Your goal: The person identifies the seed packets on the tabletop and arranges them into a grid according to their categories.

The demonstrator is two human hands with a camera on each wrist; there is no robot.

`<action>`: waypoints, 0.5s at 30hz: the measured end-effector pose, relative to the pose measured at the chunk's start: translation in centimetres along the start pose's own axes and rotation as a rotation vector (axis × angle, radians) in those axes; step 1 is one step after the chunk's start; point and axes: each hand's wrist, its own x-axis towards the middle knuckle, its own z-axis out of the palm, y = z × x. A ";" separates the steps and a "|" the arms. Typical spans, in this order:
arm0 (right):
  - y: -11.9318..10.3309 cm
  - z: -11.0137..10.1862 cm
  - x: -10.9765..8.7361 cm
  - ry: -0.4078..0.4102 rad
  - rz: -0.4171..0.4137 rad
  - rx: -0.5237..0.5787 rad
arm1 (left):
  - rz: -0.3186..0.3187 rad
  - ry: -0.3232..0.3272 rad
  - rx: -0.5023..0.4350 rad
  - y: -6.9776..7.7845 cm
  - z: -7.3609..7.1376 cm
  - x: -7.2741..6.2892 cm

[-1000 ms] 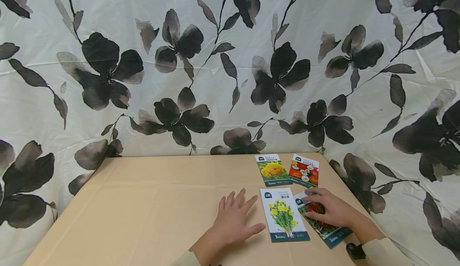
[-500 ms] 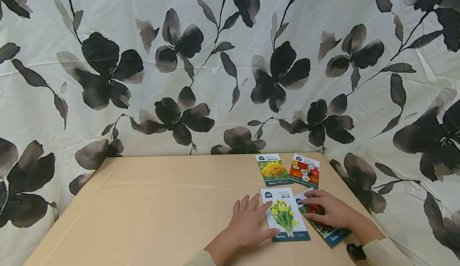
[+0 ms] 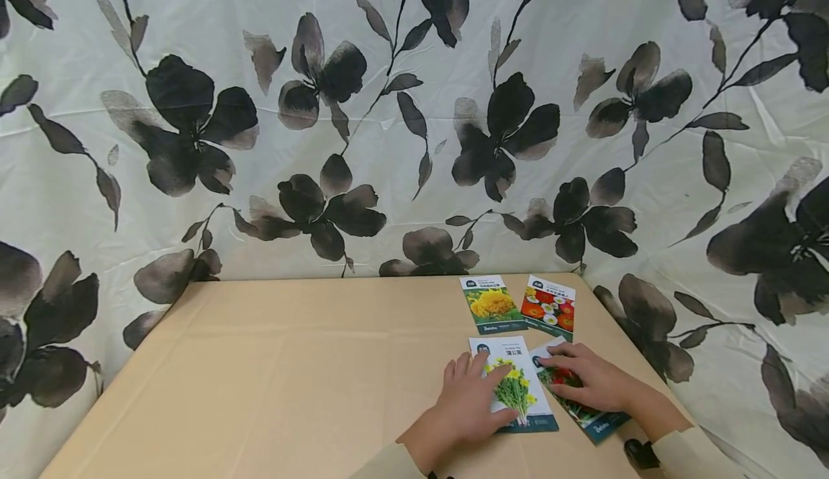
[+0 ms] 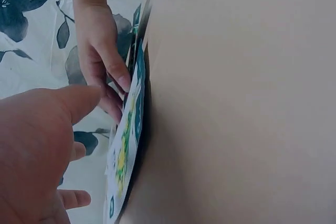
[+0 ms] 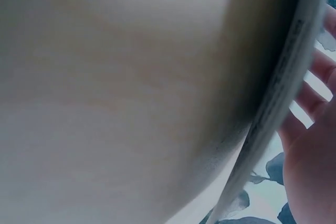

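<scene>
Two larger seed packets lie at the right of the table. My left hand [image 3: 471, 400] hovers with spread fingers over the white packet [image 3: 536, 401] with yellow flowers, covering its left side. In the left wrist view its thumb and fingers stand apart from the white packet [image 4: 126, 142]. My right hand [image 3: 599, 378] rests on the packet with red flowers and a teal foot [image 3: 599, 427], covering much of it. Its fingers are relaxed and bent down onto the packet. The right wrist view shows a blurred packet edge [image 5: 281, 85] close up, with fingers behind it.
Behind these lie two smaller packets, one with a yellow bloom [image 3: 494, 306], one with red and white flowers [image 3: 547, 308]. The tan table [image 3: 259, 378] stretches left. A curtain with dark flowers [image 3: 414, 126] hangs behind it.
My left hand has moved right from the bare table to over the white packet. The right hand and the packets have stayed in place.
</scene>
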 end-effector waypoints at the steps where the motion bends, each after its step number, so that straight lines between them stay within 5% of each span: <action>1: 0.0 0.0 0.0 0.000 -0.001 0.003 | 0.000 0.002 0.004 0.2 0.0 0.1; 15: 0.6 0.4 0.2 0.006 -0.013 0.011 | -0.033 0.043 0.078 1.6 1.4 2.4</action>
